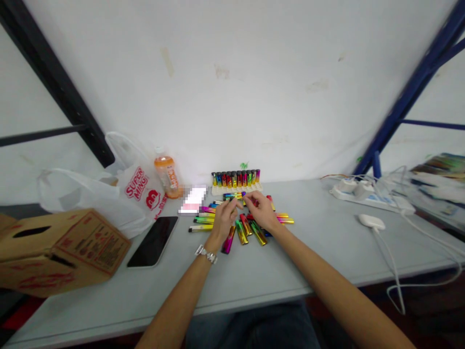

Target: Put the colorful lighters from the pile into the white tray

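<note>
Many shiny multicoloured lighters lie scattered on the grey table, among them a yellow-green one (pixel 241 232) and a magenta one (pixel 228 240). Behind them, against the wall, a row of upright lighters (pixel 236 179) stands in a pale tray (pixel 237 191). My left hand (pixel 227 216), with a metal watch on its wrist, is over the pile with its fingers curled together. Close to its right, my right hand (pixel 260 208) is also closed, its fingertips pinched near the left hand's. Whatever the fingers hold is too small to make out.
A cardboard box (pixel 83 247), a white plastic bag (pixel 123 194), an orange bottle (pixel 168 174), a dark phone (pixel 154 242) and a pixelated card-like item (pixel 194 198) are on the left. To the right are a power strip (pixel 374 199), a white adapter (pixel 372 222) and cables.
</note>
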`<action>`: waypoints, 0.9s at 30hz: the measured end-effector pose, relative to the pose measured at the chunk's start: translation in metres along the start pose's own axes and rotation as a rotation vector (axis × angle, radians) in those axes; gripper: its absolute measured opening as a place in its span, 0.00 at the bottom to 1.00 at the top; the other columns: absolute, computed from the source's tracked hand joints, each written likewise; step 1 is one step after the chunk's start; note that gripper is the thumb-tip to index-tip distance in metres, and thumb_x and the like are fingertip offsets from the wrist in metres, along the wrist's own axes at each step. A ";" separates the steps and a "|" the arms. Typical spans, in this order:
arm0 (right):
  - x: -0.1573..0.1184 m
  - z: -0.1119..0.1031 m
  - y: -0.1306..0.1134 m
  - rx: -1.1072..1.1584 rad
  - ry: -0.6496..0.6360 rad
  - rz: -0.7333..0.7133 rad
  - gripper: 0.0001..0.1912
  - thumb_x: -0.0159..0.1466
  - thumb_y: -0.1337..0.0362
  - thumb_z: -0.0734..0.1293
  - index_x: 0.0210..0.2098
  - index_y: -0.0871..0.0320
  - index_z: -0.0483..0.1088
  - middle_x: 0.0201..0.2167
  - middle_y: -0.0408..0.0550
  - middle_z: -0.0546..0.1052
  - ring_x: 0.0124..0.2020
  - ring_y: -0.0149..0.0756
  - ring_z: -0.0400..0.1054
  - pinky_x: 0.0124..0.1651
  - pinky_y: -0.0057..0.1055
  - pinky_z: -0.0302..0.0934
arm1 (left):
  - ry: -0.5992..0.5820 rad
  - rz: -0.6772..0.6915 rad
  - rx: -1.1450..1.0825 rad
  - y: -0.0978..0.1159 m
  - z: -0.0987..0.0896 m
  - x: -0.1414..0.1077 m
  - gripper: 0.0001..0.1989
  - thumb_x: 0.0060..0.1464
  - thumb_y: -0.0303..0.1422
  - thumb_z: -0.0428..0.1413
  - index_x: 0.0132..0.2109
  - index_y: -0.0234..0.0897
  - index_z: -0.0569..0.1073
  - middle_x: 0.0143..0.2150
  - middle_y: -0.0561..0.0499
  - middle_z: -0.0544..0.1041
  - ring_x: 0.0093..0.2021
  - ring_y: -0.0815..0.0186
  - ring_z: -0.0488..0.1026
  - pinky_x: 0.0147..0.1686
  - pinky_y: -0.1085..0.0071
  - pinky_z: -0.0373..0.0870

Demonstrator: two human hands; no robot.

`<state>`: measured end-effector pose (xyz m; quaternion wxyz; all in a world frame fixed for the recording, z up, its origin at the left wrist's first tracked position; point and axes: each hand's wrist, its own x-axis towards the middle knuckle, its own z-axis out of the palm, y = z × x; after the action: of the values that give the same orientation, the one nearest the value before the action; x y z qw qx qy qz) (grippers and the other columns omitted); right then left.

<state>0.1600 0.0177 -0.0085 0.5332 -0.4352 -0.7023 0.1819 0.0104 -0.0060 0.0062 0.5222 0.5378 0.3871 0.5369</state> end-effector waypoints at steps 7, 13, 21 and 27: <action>-0.003 0.004 -0.006 0.000 -0.137 -0.003 0.10 0.65 0.62 0.63 0.31 0.58 0.72 0.27 0.43 0.72 0.32 0.33 0.65 0.36 0.29 0.57 | 0.239 -0.114 0.075 0.003 0.002 0.005 0.28 0.59 0.48 0.45 0.15 0.37 0.60 0.12 0.59 0.50 0.13 0.76 0.47 0.16 0.74 0.43; -0.004 0.004 -0.010 -0.004 -0.194 0.021 0.10 0.65 0.63 0.62 0.29 0.59 0.72 0.25 0.42 0.72 0.30 0.32 0.64 0.35 0.28 0.56 | 0.222 -0.096 0.063 0.008 0.005 0.002 0.22 0.58 0.40 0.43 0.18 0.37 0.59 0.13 0.58 0.53 0.14 0.76 0.47 0.17 0.76 0.45; -0.004 0.004 -0.013 0.010 -0.224 0.019 0.11 0.65 0.64 0.62 0.29 0.59 0.71 0.26 0.42 0.73 0.30 0.32 0.65 0.36 0.28 0.57 | 0.070 -0.186 -0.110 0.008 0.002 0.001 0.34 0.55 0.62 0.40 0.18 0.38 0.58 0.14 0.59 0.51 0.15 0.76 0.44 0.16 0.75 0.40; -0.005 0.004 -0.012 0.009 -0.238 0.009 0.11 0.65 0.63 0.62 0.29 0.59 0.71 0.25 0.41 0.73 0.29 0.32 0.65 0.36 0.27 0.57 | 0.117 -0.151 -0.019 0.006 0.001 0.002 0.31 0.58 0.56 0.43 0.17 0.38 0.58 0.14 0.58 0.50 0.15 0.75 0.46 0.17 0.74 0.43</action>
<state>0.1516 0.0080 -0.0039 0.4472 -0.4114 -0.7577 0.2380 0.0109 -0.0050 0.0127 0.5427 0.4698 0.4516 0.5300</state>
